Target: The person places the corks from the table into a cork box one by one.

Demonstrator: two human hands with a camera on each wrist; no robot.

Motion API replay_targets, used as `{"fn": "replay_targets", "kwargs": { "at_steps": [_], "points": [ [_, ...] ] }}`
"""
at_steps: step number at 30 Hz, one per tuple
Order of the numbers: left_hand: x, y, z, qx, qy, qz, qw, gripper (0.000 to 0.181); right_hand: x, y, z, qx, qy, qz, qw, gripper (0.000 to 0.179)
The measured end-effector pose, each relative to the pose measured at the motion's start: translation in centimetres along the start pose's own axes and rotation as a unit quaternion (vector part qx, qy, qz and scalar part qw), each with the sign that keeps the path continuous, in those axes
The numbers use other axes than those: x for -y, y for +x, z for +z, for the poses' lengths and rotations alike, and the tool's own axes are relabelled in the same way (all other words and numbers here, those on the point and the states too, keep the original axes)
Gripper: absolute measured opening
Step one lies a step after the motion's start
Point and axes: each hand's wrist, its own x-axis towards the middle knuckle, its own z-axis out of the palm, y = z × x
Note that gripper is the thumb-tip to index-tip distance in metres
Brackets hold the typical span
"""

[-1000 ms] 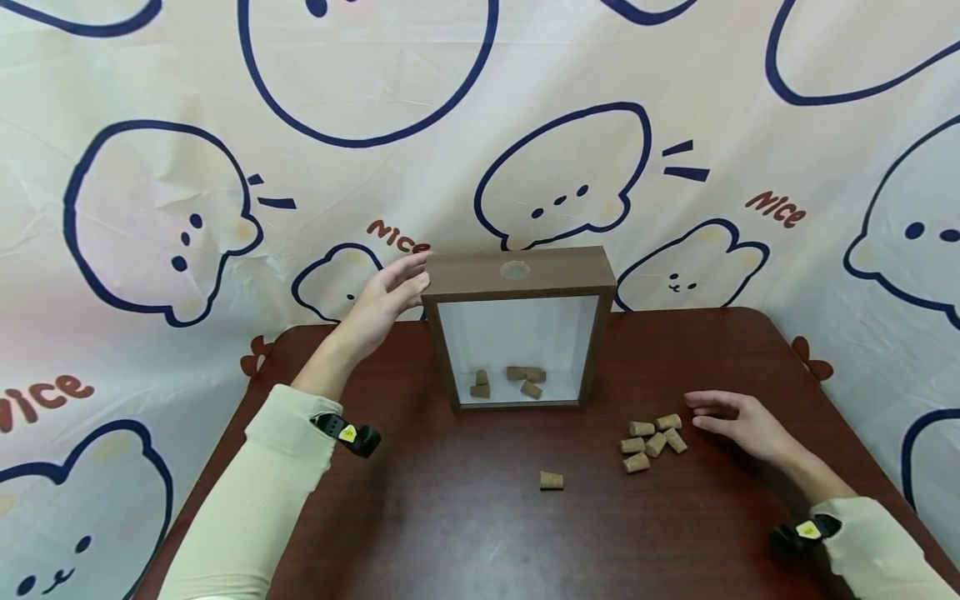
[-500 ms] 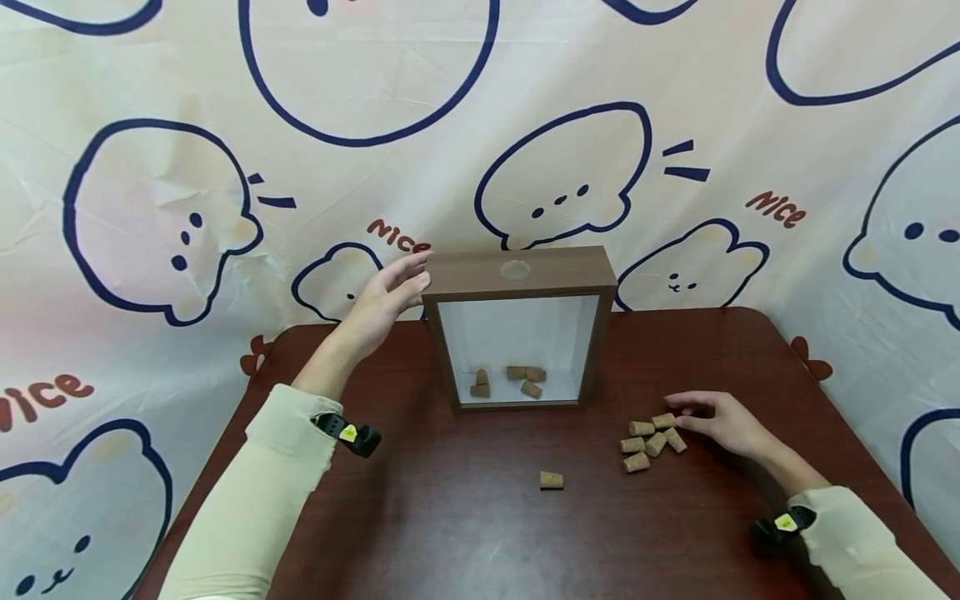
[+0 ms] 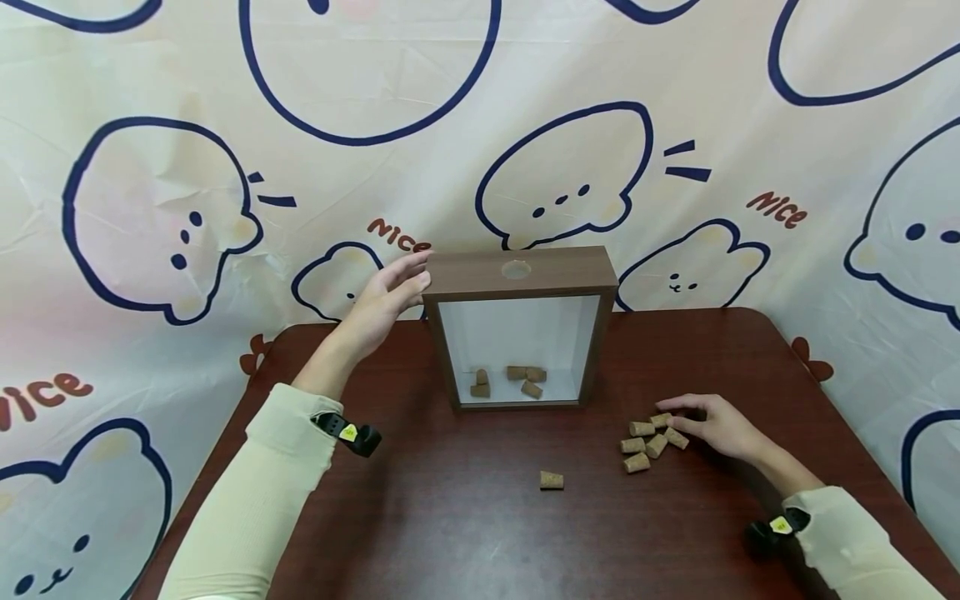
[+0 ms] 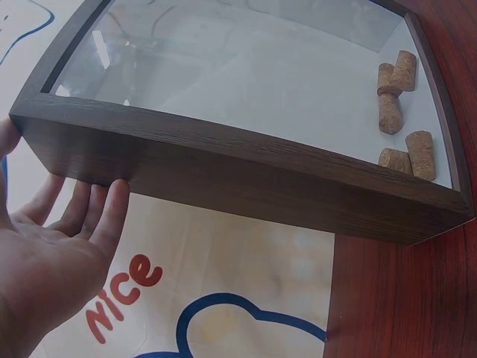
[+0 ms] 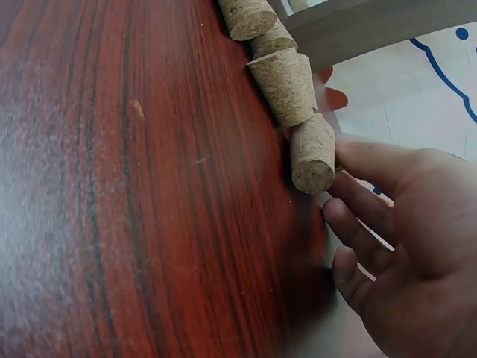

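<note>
My left hand (image 3: 378, 304) rests its straight fingers on the upper left side of a brown wood-framed box (image 3: 517, 287). The box stands upright, with a clear front, a round hole (image 3: 516, 269) in its top and several corks (image 4: 421, 155) inside. My right hand (image 3: 720, 425) is at the far edge of a small pile of corks (image 3: 637, 462). Its thumb and index finger pinch the farthest cork (image 3: 659, 421) at its right end. A nearer cork (image 5: 313, 153) hides those fingertips in the right wrist view; the other fingers are loosely bent.
One more cork (image 3: 551, 480) lies apart on the dark red-brown table (image 3: 465, 525), left of the pile. A printed cloth (image 3: 420, 183) with cartoon faces hangs behind the table and at its sides.
My right hand has moved left to the farthest cork, which has shifted slightly left. My left hand and the box have not moved.
</note>
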Motion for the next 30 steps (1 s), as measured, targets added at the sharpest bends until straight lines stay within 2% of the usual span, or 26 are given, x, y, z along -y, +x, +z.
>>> {"fn": "replay_targets", "kwargs": {
  "at_steps": [8, 17, 23, 30],
  "points": [
    [-0.1, -0.1, 0.0, 0.000, -0.002, -0.002, 1.0000, 0.057, 0.0, 0.0, 0.0, -0.004, -0.049, -0.008, 0.9988, 0.026],
    [-0.1, -0.2, 0.0, -0.001, -0.002, -0.002, 1.0000, 0.057, 0.8, -0.7, -0.6, -0.009, -0.079, -0.042, 0.9960, 0.021],
    [0.0, 0.0, 0.0, 0.004, -0.005, 0.000, 1.0000, 0.058, 0.8, -1.5, -1.7, -0.015, -0.091, -0.012, 0.9957, 0.020],
    [0.0, 0.1, -0.1, 0.007, -0.015, 0.000, 0.9999, 0.059, 1.4, -2.1, -4.5, -0.033, -0.070, 0.002, 0.9970, 0.023]
  ]
}}
